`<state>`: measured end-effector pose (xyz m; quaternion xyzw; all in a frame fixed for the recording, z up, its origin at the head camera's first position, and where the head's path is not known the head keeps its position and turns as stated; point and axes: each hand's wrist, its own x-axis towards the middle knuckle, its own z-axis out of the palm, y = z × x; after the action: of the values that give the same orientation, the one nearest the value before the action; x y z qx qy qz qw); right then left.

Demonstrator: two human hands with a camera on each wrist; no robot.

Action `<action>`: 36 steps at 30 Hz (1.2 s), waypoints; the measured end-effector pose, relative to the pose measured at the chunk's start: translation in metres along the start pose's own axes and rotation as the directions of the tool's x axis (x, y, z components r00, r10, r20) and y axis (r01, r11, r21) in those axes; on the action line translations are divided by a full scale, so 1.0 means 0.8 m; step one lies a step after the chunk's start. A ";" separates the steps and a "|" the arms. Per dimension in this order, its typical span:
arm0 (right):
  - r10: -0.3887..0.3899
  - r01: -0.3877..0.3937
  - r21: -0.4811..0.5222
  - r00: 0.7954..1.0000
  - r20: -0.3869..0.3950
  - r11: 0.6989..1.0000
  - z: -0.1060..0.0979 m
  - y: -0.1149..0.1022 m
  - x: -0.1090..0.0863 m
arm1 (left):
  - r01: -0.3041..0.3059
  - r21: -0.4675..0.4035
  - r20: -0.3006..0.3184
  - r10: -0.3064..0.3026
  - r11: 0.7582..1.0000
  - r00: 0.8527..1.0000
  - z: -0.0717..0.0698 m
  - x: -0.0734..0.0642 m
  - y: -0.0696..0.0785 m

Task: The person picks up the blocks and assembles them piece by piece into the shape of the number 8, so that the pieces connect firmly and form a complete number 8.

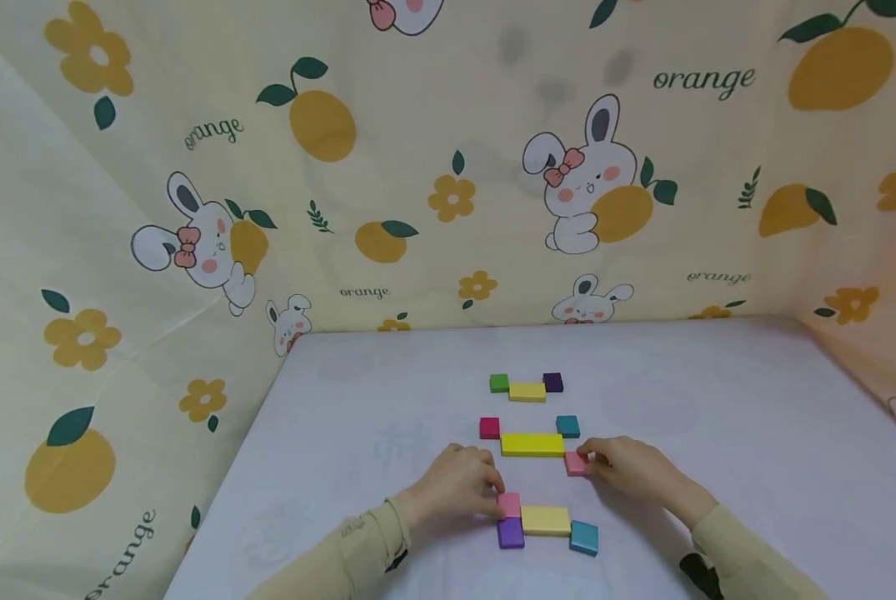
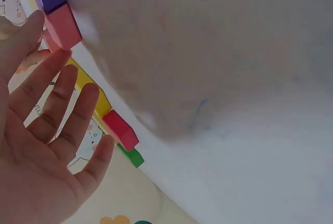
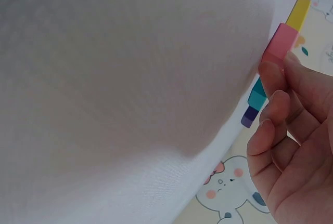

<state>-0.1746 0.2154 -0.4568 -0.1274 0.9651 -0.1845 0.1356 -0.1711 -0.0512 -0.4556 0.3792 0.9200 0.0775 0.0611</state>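
Note:
My left hand (image 1: 458,483) pinches a pink block (image 1: 509,505) between thumb and forefinger, the other fingers spread in the left wrist view. That block lies against a purple block (image 1: 511,533) and the left end of a pale yellow bar (image 1: 545,521); a blue block (image 1: 584,538) sits at the bar's right end. My right hand (image 1: 635,468) pinches another pink block (image 3: 281,42) by its edge, at the lower right corner of a bright yellow bar (image 1: 532,445). A red block (image 1: 489,428) and a teal block (image 1: 568,427) stand at that bar's upper corners.
Farther back, a short yellow bar (image 1: 527,392) lies between a green block (image 1: 499,383) and a dark purple block (image 1: 553,382). Everything rests on a white table (image 1: 357,392). A printed cloth (image 1: 432,108) with rabbits and oranges hangs behind and at the sides.

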 end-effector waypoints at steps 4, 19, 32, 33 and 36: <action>-0.001 0.001 -0.005 1.000 -0.005 1.000 -0.002 0.000 0.002 | -0.001 -0.003 -0.003 0.001 1.000 1.000 -0.001 0.002 0.002; -0.017 0.017 -0.013 1.000 -0.008 1.000 -0.004 -0.001 0.001 | 0.250 -0.363 0.183 -0.195 0.898 0.964 -0.004 0.009 -0.001; -0.019 0.019 -0.016 1.000 0.003 1.000 -0.003 -0.002 0.001 | 0.310 -0.420 0.266 -0.211 0.853 0.941 0.000 0.015 -0.012; -0.019 0.019 -0.016 1.000 0.004 1.000 -0.003 -0.002 0.001 | 0.305 -0.406 0.262 -0.210 0.862 0.942 0.000 0.015 -0.011; -0.020 0.020 -0.016 1.000 0.005 1.000 -0.004 -0.002 0.000 | 0.276 -0.336 0.237 -0.202 0.901 0.950 -0.001 0.015 -0.009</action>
<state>-0.1754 0.2146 -0.4536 -0.1385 0.9649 -0.1777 0.1348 -0.1848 -0.0479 -0.4567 0.2508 0.9186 0.2010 0.2301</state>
